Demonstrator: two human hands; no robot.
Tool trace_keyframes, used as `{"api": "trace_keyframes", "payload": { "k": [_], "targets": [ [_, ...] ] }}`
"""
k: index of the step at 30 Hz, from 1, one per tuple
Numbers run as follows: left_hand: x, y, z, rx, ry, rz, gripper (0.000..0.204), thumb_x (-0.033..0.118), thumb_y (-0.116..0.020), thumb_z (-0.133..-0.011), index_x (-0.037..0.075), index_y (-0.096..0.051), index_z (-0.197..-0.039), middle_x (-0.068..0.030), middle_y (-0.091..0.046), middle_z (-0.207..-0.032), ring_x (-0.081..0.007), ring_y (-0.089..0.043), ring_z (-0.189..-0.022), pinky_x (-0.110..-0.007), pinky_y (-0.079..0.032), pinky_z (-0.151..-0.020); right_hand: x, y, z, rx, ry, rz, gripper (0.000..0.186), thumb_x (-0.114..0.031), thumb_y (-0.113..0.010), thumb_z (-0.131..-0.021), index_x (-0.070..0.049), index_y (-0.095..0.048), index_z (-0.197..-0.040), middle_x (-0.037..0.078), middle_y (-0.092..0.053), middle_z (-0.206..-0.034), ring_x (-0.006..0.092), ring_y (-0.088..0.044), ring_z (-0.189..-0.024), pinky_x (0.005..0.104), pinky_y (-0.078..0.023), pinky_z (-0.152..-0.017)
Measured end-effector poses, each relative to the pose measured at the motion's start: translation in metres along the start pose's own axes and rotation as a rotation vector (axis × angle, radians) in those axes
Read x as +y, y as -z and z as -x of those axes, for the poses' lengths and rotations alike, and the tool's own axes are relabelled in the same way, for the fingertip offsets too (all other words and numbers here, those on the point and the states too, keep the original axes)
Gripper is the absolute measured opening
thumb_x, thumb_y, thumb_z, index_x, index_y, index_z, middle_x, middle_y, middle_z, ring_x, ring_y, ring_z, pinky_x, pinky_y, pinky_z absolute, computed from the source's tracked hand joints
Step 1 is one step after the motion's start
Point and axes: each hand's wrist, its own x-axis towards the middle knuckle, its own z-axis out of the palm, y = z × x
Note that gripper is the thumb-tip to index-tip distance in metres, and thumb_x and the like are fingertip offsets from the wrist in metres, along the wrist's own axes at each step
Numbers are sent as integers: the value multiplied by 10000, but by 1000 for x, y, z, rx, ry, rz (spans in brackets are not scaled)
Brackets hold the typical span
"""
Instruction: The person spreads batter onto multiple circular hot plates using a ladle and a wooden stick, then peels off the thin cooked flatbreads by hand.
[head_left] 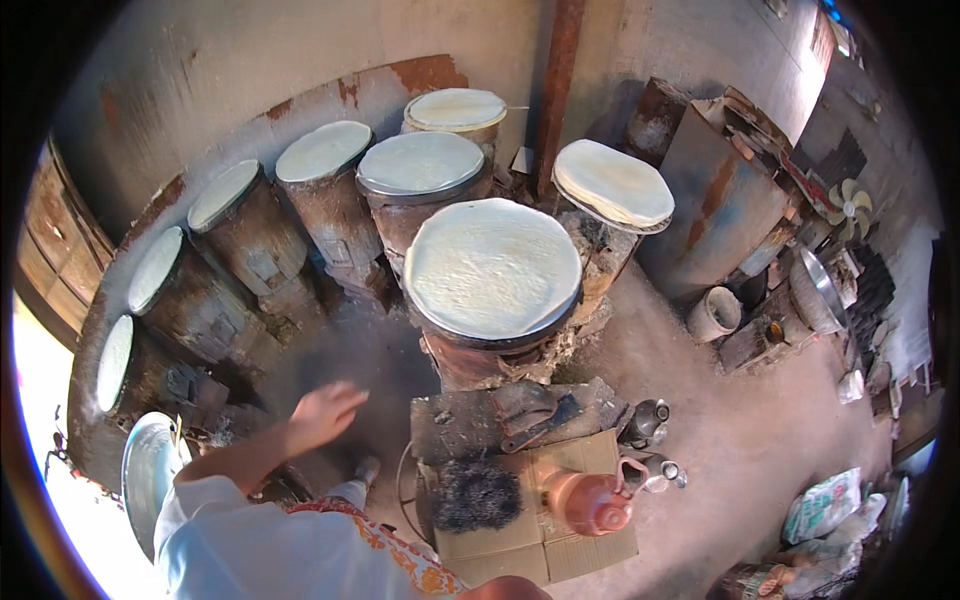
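Left hand [328, 412] hung in midair over the dark floor [375, 352], between the left-hand row of stoves and the front drum stove [465, 362]. Its fingers [350, 396] were loosely stretched out, slightly curved, with nothing visible in them; some blur there. Right hand out of view, so couldn't tell how its fingers stood.

The front pale sheet [493, 268], round and bumpy, lay flat on top of the front drum stove, ahead and to the right of the left hand, well apart from it. More pale round sheets topped the other stoves curving along the wall; the right-hand stove bore a stack of sheets [613, 182].

Below the front stove, the low bench [435, 412] carried a dark metal piece [525, 402], cardboard [575, 562], a blackened pad [478, 493] and a reddish jug [592, 503]. Two metal vessels [660, 472] sat just beside its right edge. Big round metal pan [146, 470] at far left, near the sleeve [205, 500].
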Motion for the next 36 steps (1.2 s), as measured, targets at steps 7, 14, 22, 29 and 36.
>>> {"api": "trace_keyframes", "payload": {
  "k": [7,14,22,29,36],
  "targets": [
    [-131,-34,-217,163,-193,-92,508,59,-520,-820,197,-507,-1309,-85,-506,-1304,-282,-462,-1222,-403,-389,-1019,-229,-117,170,-627,309,-253,113,48,-611,-761,11,-616,-868,110,-597,-753,202,-567,-655,281,-470,-621],
    [-140,-5,-296,198,-768,-97,295,128,-561,-806,156,-628,-1092,-63,-541,-1208,-234,-451,-1194,-385,-376,-989,-344,-145,265,-793,394,-116,158,49,-645,-729,-23,-674,-867,79,-604,-680,178,-573,-574,256,-462,-542],
    [-165,2,-333,46,-1096,147,126,160,-658,-725,135,-633,-846,-34,-571,-876,-244,-557,-920,-391,-448,-817,-281,-276,394,-1070,-1440,-780,553,10,-483,-861,15,-323,-1391,173,-445,-1367,263,-566,-1060,396,-462,-912],
    [-184,-4,-363,-164,-1024,56,62,173,-625,-760,118,-604,-778,-35,-571,-861,-246,-559,-894,-393,-459,-801,-279,-354,406,-777,-1731,-1026,292,36,-493,-767,-24,-467,-1052,126,-513,-1139,283,-500,-1096,407,-406,-982],
    [-180,9,-377,-98,-1157,240,91,161,-638,-753,108,-573,-788,-41,-565,-788,-248,-573,-842,-389,-476,-726,-295,-348,391,-861,-1673,-860,314,-17,-485,-815,62,-570,-1107,183,-607,-1111,327,-504,-1180,411,-392,-1025]
  ]
}}
